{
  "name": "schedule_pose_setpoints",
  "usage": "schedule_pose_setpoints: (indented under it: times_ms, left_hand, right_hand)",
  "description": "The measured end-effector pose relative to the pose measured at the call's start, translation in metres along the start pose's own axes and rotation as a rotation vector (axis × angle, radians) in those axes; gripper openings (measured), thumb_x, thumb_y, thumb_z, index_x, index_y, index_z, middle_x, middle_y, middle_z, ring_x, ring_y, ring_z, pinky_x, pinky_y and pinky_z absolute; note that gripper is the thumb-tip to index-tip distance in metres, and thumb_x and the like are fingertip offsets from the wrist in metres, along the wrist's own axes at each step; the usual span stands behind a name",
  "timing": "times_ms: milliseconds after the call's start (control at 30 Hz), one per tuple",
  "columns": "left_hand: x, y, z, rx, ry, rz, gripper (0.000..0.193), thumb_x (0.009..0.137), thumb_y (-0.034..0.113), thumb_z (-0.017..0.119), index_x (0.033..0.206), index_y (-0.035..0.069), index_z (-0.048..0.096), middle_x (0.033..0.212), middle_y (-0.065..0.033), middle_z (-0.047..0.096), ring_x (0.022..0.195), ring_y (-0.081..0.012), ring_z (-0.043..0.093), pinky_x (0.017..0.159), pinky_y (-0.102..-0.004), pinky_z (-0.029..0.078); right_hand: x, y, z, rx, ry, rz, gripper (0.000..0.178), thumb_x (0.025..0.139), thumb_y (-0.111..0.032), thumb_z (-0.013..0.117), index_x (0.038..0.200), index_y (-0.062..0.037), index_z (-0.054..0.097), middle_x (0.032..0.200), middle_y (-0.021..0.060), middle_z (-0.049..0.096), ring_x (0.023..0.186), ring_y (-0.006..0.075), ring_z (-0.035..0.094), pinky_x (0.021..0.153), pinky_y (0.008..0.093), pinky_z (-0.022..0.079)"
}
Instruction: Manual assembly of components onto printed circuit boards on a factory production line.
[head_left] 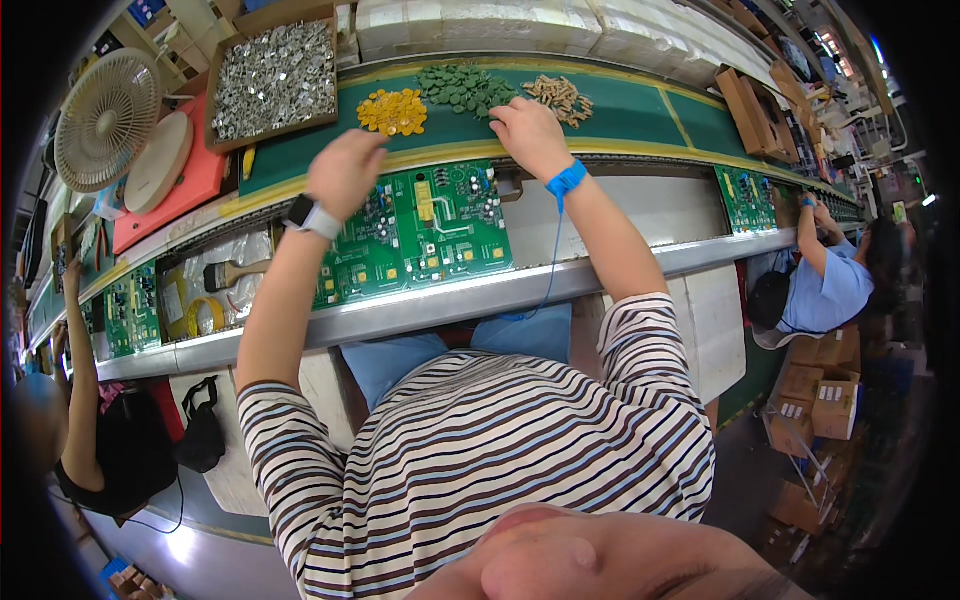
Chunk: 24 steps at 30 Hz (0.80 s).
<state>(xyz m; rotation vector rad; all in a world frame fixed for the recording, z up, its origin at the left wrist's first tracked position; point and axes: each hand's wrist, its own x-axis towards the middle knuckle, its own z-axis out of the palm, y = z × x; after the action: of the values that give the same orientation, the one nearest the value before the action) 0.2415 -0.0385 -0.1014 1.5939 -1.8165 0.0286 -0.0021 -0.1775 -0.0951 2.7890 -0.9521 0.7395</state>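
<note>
A green circuit board (430, 235) lies on the conveyor line in front of me. My left hand (345, 170), with a watch on the wrist, reaches toward a pile of yellow disc parts (392, 111) on the green shelf (620, 110); whether it holds a part I cannot tell. My right hand (530, 132), with a blue strap on the wrist, rests fingers-down between a pile of dark green parts (462, 86) and a pile of tan parts (560, 96), fingers curled on the shelf.
A cardboard box of silvery metal parts (272, 78) and a fan (105, 118) stand at the back left. More green boards (130, 312) (748, 198) lie along the line. A brush (232, 272) lies left of my board. Seated people work at left (110, 450) and right (835, 285). Cartons (820, 395) stack on the floor.
</note>
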Motion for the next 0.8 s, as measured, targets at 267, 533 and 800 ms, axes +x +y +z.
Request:
schedule_pose_setpoints:
  times_ms: [267, 533, 800]
  left_hand:
    - [0.076, 0.045, 0.090, 0.068, -0.271, 0.044, 0.030, 0.084, 0.019, 0.053, 0.112, 0.010, 0.055, 0.096, -0.0134, 0.056, 0.087, -0.0316, 0.057, 0.074, -0.0389, 0.048]
    - [0.093, 0.043, 0.114, 0.171, -0.286, 0.041, 0.018, 0.082, 0.015, 0.053, 0.099, 0.007, 0.052, 0.094, -0.0158, 0.057, 0.084, -0.0341, 0.058, 0.072, -0.0410, 0.047]
    - [0.048, 0.050, 0.049, -0.218, -0.171, -0.016, 0.018, 0.080, 0.007, 0.055, 0.097, 0.005, 0.050, 0.087, -0.0169, 0.060, 0.080, -0.0335, 0.059, 0.069, -0.0372, 0.047]
  right_hand:
    - [-0.006, 0.022, 0.027, 0.169, 0.028, 0.071, 0.008, 0.073, -0.012, 0.061, 0.079, -0.0081, 0.066, 0.077, 0.0107, 0.056, 0.079, 0.0303, 0.057, 0.069, 0.0404, 0.047]
    - [-0.009, 0.030, 0.026, 0.097, -0.011, 0.013, 0.014, 0.076, -0.008, 0.054, 0.088, -0.0064, 0.062, 0.082, 0.0163, 0.053, 0.080, 0.0336, 0.055, 0.069, 0.0414, 0.046]
    - [-0.012, 0.028, 0.019, 0.189, -0.089, 0.160, 0.011, 0.075, -0.008, 0.059, 0.085, -0.0049, 0.061, 0.084, 0.0153, 0.054, 0.081, 0.0341, 0.055, 0.070, 0.0420, 0.046]
